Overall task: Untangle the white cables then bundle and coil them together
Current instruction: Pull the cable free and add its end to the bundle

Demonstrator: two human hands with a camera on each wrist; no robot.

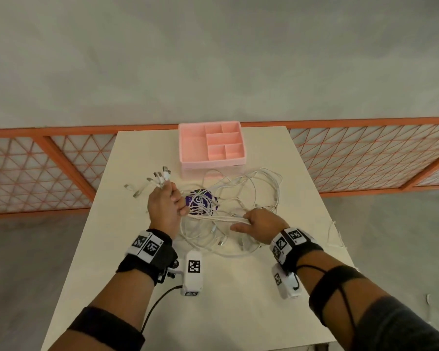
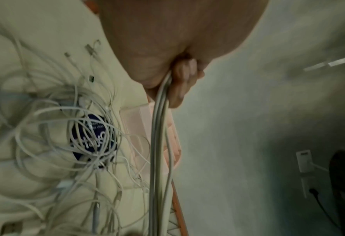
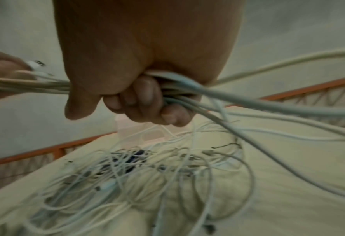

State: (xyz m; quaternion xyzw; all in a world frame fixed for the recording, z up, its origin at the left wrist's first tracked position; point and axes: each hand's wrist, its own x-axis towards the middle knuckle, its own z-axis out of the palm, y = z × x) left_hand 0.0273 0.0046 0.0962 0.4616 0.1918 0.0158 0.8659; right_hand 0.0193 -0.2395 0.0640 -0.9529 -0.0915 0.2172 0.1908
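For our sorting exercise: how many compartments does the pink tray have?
6. In the pink tray: one tall at the left, two small along the far edge, one wide in the middle, two small along the near edge.

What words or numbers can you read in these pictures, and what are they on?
"clean": small white print on the dark blue round disc under the white cables; the words around it are too blurred.
Big white letters on that disc: hidden by cables, unreadable.
Black-and-white square codes on the wrist bands: patterns, not words; the tiny digits beside them are too small.
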